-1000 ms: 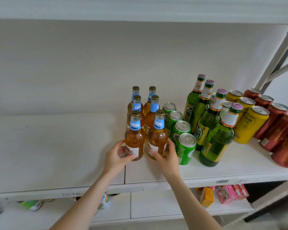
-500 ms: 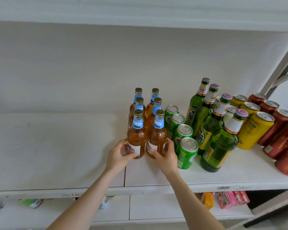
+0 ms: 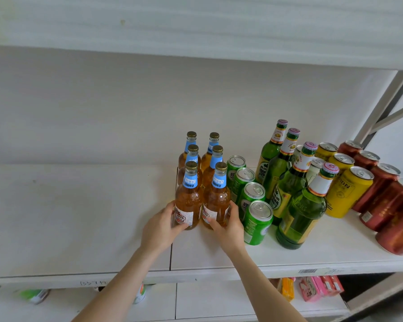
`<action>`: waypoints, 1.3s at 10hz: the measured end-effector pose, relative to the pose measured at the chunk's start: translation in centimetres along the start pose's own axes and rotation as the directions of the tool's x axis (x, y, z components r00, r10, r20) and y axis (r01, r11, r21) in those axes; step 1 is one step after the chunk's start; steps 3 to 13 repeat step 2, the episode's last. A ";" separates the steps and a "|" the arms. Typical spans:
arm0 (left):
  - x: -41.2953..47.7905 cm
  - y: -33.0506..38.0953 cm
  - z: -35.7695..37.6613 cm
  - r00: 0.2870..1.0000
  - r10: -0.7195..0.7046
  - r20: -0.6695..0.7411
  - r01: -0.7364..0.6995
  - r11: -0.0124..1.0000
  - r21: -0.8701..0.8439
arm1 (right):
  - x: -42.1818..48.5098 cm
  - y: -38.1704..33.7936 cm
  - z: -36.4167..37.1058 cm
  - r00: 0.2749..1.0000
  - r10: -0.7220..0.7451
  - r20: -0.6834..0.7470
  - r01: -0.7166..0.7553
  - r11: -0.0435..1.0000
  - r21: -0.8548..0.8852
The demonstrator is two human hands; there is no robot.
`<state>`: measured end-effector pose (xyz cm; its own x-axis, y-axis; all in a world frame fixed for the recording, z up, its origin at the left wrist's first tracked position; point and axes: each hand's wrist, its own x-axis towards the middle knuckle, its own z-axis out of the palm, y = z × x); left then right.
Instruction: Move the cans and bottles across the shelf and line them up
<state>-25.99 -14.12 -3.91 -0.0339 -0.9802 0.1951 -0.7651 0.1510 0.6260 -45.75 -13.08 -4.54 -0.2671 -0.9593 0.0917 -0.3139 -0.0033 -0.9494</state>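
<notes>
Hardly anything has moved in the last second: both hands keep their place on the same two bottles, and the whole group stands where it stood, at the seam of the shelf [image 3: 79, 217].

Nearest to me, the left hand [image 3: 159, 231] wraps the lower body of the left front bottle [image 3: 188, 201], its thumb lying across the label. The right hand [image 3: 228, 228] does the same on the right front bottle [image 3: 216, 201], and its fingers [image 3: 233, 210] go round the far side, next to the nearest green can [image 3: 257, 221]. Both hands are closed round the glass, not only touching it. The two bottles stand upright, just beside each other, near the front edge and about the middle of the shelf.

I judge these bottles to be full, so rather heavy for their size, stiff, and breakable if they knock together or fall. Glass is smooth and the paper label gives a little more hold, so the low grip on the widest part seems a good one: it should keep a tall bottle from tipping when it slides. A hold at the thin neck would let the bottom swing.

Behind them four more amber bottles [image 3: 192, 156] stand in two columns, close together. To the right is a column of green cans [image 3: 243, 182], then green bottles [image 3: 300, 212], and farther right yellow cans [image 3: 349, 191] and red cans [image 3: 393, 205]. The cans are probably lighter, and I think they would dent easily.
</notes>
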 end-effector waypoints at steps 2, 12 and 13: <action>-0.7 -1.8 -1.5 0.966 0.257 -0.012 -0.210 0.815 0.540 | -2.1 -0.8 -0.3 0.998 -0.067 0.003 0.064 0.944 -0.323; -0.7 -1.8 -1.5 0.966 0.257 -0.012 -0.210 0.815 0.540 | -2.1 -0.8 -0.3 0.998 -0.067 0.003 0.064 0.944 -0.323; -0.7 -1.8 -1.5 0.966 0.257 -0.012 -0.210 0.815 0.540 | -2.1 -0.8 -0.3 0.998 -0.067 0.003 0.064 0.944 -0.323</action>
